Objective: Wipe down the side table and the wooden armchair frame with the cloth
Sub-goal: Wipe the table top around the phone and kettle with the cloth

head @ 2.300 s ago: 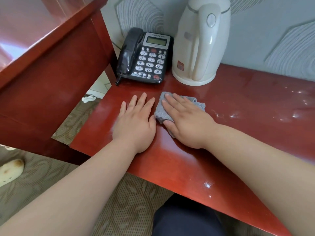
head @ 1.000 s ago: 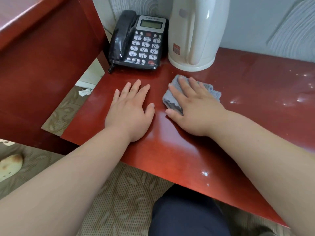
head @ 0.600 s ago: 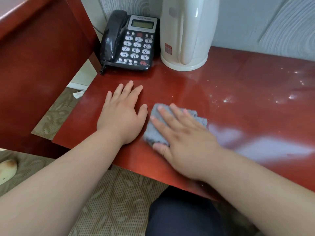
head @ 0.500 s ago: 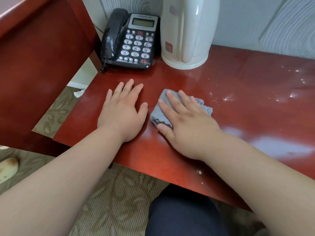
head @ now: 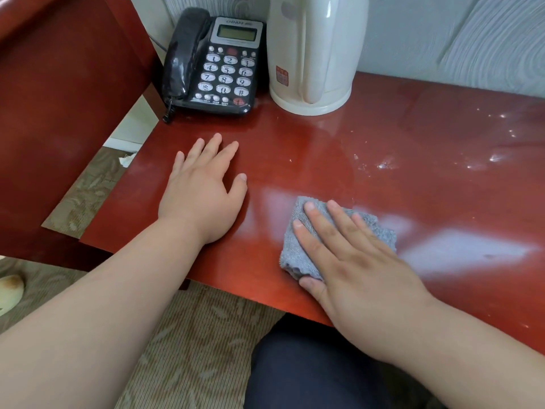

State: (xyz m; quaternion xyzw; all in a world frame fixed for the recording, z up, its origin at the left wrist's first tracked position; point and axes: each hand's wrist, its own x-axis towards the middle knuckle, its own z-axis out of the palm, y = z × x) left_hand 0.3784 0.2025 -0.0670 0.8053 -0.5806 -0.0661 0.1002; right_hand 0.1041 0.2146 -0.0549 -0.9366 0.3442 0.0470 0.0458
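The glossy red side table [head: 427, 160] fills the middle of the view, with white specks and smears on its right part. A folded grey cloth [head: 295, 252] lies near the table's front edge. My right hand [head: 354, 261] presses flat on the cloth, thumb hooked at its near edge. My left hand [head: 203, 190] rests flat on the bare tabletop to the left, fingers slightly spread, holding nothing. The red wooden armchair frame [head: 67, 98] stands at the left, apart from both hands.
A black desk phone [head: 218, 66] and a cream electric kettle [head: 312, 51] stand at the table's back against the wall. Patterned carpet lies below, with a white scrap [head: 126, 159] and a slipper [head: 8, 287] at the left. My dark-trousered knee [head: 309, 370] is under the front edge.
My right hand has slid the cloth back toward the table's front edge and slightly right, after strokes toward the kettle and back. My left hand has stayed flat in place.
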